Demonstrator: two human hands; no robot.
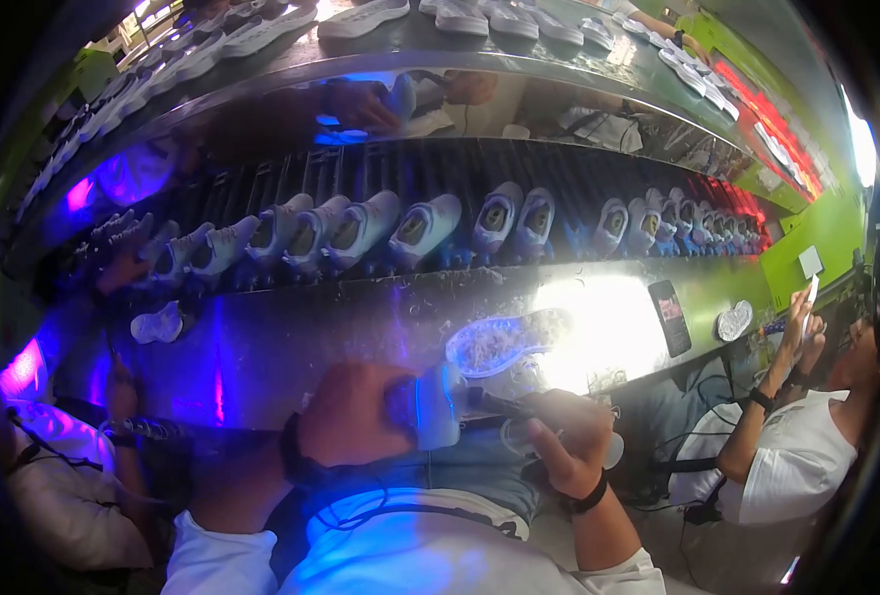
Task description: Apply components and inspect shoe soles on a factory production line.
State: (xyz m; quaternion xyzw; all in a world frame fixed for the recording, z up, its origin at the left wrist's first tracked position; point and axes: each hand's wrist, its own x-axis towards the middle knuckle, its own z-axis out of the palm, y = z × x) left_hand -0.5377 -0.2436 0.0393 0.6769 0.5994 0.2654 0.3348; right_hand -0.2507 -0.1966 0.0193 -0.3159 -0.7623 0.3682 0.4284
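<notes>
- Hands are both closed: the left hand (351, 412) grips a pale, blue-lit shoe-like piece (438, 405); the right hand (571, 441) pinches a slim dark tool (494, 401), its tip at the piece, contact unclear.
- They work at the near edge of the counter (291, 342); a loose grip could drop the piece, and too hard a push could slip the tool toward the left hand.
- Just beyond lies a pale sole (460, 349), which a wrist swung forward might knock.
- Moving room looks widest leftward, up to a white pad (157, 322); rightward, glare reaches toward a phone (670, 317).
- Along the far edge, pale shoes (425, 228) limit forward reach; seated co-workers (792, 456) limit wide elbows.
</notes>
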